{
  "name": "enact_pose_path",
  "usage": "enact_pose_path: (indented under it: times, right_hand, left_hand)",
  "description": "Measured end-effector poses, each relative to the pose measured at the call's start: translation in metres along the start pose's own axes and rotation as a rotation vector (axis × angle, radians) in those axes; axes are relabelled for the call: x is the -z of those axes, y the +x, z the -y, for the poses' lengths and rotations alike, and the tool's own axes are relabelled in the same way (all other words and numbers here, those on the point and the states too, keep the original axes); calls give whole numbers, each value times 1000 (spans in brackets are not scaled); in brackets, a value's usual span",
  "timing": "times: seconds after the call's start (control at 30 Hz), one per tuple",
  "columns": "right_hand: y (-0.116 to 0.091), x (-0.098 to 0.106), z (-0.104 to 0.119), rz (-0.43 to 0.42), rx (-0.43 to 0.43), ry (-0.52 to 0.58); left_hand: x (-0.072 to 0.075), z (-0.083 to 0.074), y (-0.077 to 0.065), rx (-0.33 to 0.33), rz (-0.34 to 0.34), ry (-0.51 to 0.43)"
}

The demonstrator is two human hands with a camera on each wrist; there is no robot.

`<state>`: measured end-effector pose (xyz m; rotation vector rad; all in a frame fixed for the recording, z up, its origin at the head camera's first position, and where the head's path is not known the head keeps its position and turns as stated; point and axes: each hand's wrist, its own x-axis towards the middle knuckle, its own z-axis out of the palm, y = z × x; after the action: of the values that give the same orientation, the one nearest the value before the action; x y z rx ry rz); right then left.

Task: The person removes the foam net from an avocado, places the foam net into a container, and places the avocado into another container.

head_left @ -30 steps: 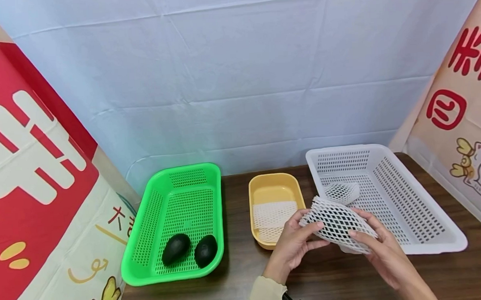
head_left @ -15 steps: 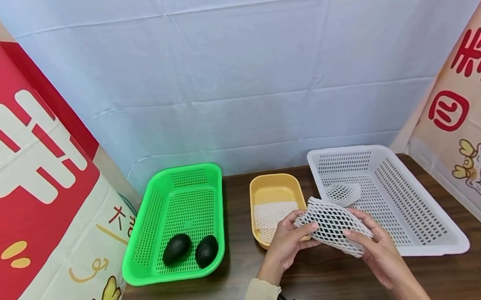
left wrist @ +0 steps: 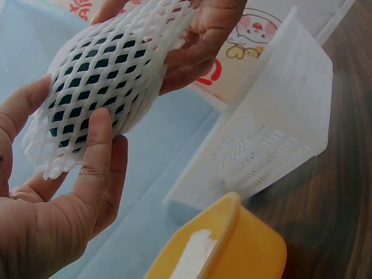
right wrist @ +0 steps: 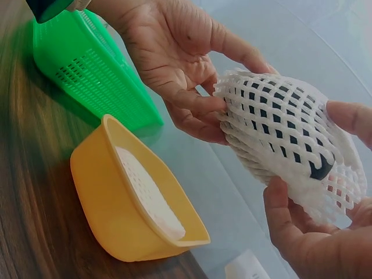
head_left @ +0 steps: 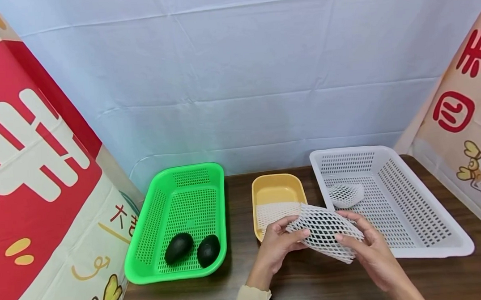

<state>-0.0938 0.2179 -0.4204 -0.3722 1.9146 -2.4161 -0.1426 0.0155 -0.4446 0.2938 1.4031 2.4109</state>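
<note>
Dark oval object (right wrist: 321, 168) within white foam-mesh sleeve (head_left: 326, 232).
Left hand (head_left: 276, 243) and right hand (head_left: 370, 251) pinch the sleeve; diamond openings stretched, one end loose.

Both of the person's hands are raised in front of the body, facing each other, thumbs toward each other with their tips apart. The forearms come in from the lower edge of the head view and slant inward. The left hand (head_left: 274, 247) emerges from a cream cuff (head_left: 251, 298), wrist bare above it; its thumb (head_left: 296, 236) lies on the near side while the other fingers bend in opposite and below, keeping a light pinch. In the right wrist view, part of the left palm shows. The right hand (head_left: 370, 249) mirrors this grip: right thumb (head_left: 349, 242) in front, index finger arched over the far side. The visible right forearm (head_left: 405, 290) is bare.
</note>
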Motion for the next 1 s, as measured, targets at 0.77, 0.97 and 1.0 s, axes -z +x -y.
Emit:
enact_pose_path:
  times: [0.77, 0.97, 1.0]
  right_hand:
    - [1, -22, -9, 46, 8, -84]
    - [1, -28, -11, 47, -10, -131]
    - [1, -29, -12, 60, -9, -130]
  left_hand:
    - [17, -14, -29, -64, -26, 108]
    - [24, -13, -36, -72, -47, 131]
    - [25, -13, -36, -72, -47, 136]
